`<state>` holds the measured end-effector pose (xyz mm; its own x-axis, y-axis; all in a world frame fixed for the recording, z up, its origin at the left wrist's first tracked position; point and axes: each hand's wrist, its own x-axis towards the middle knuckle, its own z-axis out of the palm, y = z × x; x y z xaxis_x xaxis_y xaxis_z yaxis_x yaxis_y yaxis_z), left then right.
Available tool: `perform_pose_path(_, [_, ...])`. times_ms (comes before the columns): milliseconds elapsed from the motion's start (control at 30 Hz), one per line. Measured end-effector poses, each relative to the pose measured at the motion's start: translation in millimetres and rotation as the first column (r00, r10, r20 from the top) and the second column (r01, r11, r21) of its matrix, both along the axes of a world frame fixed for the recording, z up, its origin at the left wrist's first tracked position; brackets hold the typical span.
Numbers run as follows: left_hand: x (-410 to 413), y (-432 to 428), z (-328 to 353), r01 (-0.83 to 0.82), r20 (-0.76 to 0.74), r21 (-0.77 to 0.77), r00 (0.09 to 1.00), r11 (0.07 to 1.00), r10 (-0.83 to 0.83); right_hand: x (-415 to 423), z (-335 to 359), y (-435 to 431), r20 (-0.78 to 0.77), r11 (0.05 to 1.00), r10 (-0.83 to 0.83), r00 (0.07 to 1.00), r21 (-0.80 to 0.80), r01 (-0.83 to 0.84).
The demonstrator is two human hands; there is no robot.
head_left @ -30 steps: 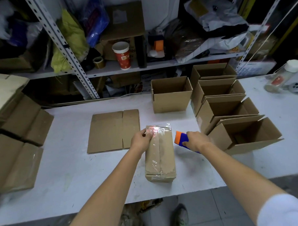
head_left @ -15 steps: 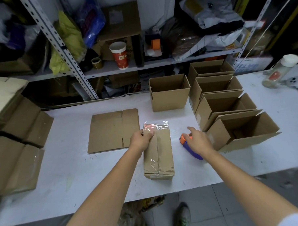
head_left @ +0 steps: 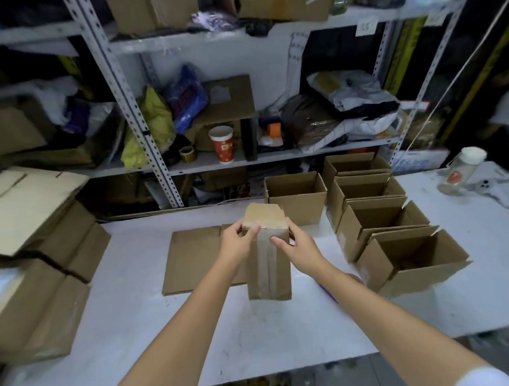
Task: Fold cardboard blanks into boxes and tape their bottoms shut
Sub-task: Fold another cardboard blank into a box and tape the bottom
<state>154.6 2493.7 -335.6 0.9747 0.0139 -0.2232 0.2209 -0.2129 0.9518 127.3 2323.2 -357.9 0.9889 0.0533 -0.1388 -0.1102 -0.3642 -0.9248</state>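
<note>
A taped cardboard box (head_left: 268,268) is tipped up on the white table (head_left: 142,314), its taped bottom facing me with a clear tape strip down the seam. My left hand (head_left: 238,241) grips its upper left edge. My right hand (head_left: 298,245) holds the upper right edge, fingers on the taped face. A flat cardboard blank (head_left: 197,256) lies on the table just left of the box, partly behind my left hand. The tape dispenser (head_left: 329,291) lies on the table under my right forearm, mostly hidden.
Several open folded boxes (head_left: 395,245) stand in a row at the right, and one more (head_left: 296,198) behind the held box. Stacks of flat blanks (head_left: 31,261) fill the left. A bottle (head_left: 462,172) lies far right. Cluttered metal shelves (head_left: 158,165) rise behind the table.
My right hand let go of the tape dispenser and moved to the box. Both hands have tipped the box up from lying flat. The view has tilted upward.
</note>
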Motion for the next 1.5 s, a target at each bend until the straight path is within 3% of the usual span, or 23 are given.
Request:
perform_pose_path(67, [-4.9,-0.4,-4.3,-0.015,-0.008,-0.020,1.000,1.000,0.015,-3.9,-2.9,0.1,0.008,1.000,-0.003,1.000,-0.002,0.003])
perform_pose_path(300, [-18.4,-3.8,-17.6,-0.023,-0.022,-0.073,1.000,0.997,0.022,-4.9,-3.0,0.7,-0.188,0.987,-0.104,0.977,0.099,0.125])
perform_pose_path(633, [-26.5,-3.7,-39.3,-0.045,-0.125,-0.055,0.991,0.997,0.038,-13.2,-20.0,-1.7,-0.222,0.993,-0.069,0.973,0.080,0.089])
perform_pose_path(800, [-24.3,1.8,-40.3,-0.064,-0.189,-0.115,0.981,0.991,0.041,-16.0,-16.9,-11.4,-0.322,0.966,-0.067,0.944,0.216,0.142])
perform_pose_path(967, [-23.6,-0.1,-43.5,-0.014,-0.238,-0.137,0.971,0.991,-0.019,-12.1,-15.2,-13.4,-0.331,0.971,-0.095,0.939,0.176,0.161])
perform_pose_path(1100, [-19.6,2.9,-39.4,-0.084,-0.341,-0.222,0.940,0.972,0.003,-2.6,-14.4,-19.5,-0.331,0.966,-0.118,0.936,0.178,0.185])
perform_pose_path(1500, [-19.6,3.8,-42.5,-0.076,-0.172,0.031,0.982,0.997,0.081,-10.5,-11.7,2.2,-0.219,0.997,-0.039,0.975,0.063,0.054])
